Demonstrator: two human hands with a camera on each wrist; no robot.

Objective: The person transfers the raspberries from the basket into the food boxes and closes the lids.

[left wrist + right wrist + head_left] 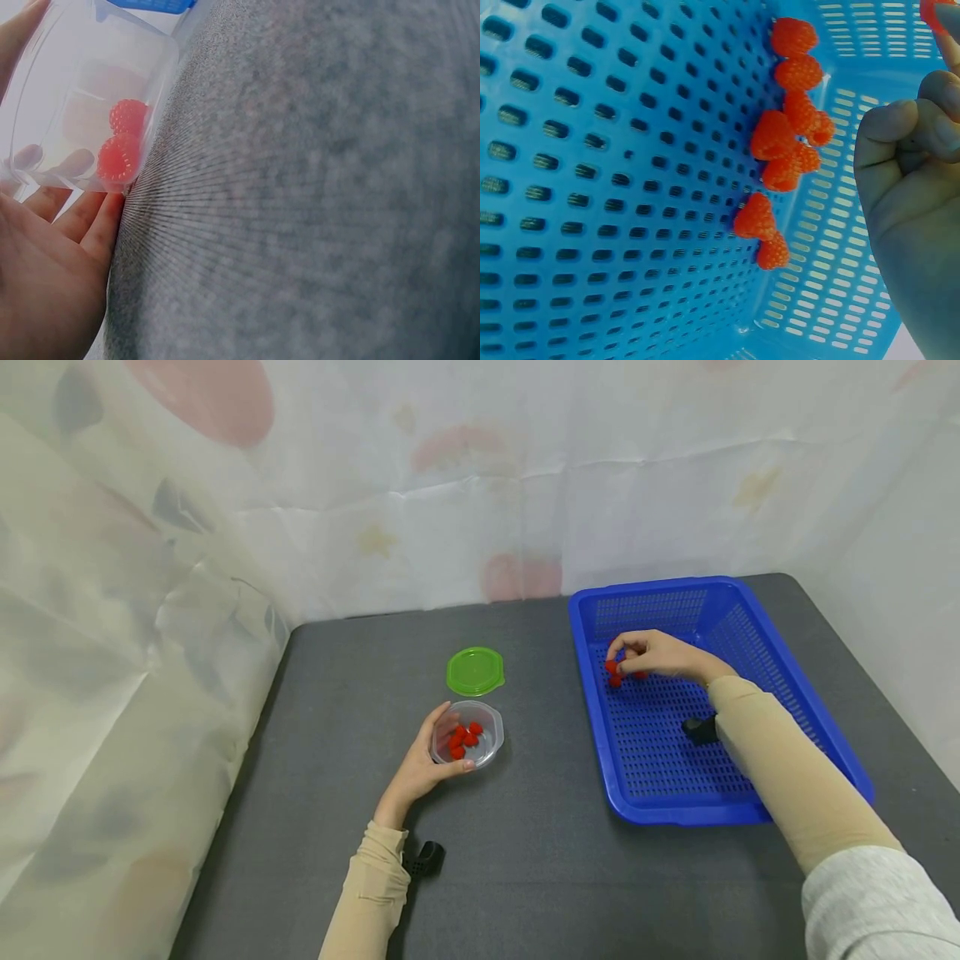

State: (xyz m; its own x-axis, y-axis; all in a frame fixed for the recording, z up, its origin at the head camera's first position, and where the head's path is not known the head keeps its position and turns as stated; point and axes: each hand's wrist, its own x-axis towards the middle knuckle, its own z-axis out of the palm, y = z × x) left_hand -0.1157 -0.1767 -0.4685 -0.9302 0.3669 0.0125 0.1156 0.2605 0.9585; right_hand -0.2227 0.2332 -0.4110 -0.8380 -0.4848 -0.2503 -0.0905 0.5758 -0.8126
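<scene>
A clear plastic container (489,747) with several red raspberries (118,157) inside stands on the grey table. My left hand (422,767) grips it from the left, thumb on the near side and fingers round the far side. My right hand (660,656) is inside the blue basket (690,814), near its left wall. At the top edge of the right wrist view, its fingertips pinch a raspberry (933,13), partly cut off by the frame. Beside this hand, several more raspberries (774,135) lie in a cluster along the basket's wall.
A green lid (476,671) lies flat on the table (525,860) just behind the container. The basket takes up the right side of the table. A patterned curtain (525,510) hangs behind and on the left.
</scene>
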